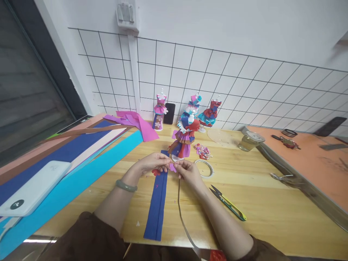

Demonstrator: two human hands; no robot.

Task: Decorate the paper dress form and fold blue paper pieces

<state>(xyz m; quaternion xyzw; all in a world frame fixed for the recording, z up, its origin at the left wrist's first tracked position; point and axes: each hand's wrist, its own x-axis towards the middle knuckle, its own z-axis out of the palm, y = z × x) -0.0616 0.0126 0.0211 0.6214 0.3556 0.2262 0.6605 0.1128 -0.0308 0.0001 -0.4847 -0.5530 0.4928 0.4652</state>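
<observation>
Below right hand (187,172), brown strip (178,198), lengthwise toward wearer

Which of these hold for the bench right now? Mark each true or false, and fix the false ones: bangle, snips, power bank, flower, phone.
1. A green bangle is on the left wrist. True.
2. The thread snips are in the right hand. False: the thread snips lie on the table, to the right of the right forearm.
3. The white power bank lies directly on bare wood. False: the white power bank rests on the colored paper sheets at left.
4. A purple flower cutout shows between the fingertips of the two hands. True.
5. The black smartphone lies flat. False: it stands propped up near the wall.
</observation>
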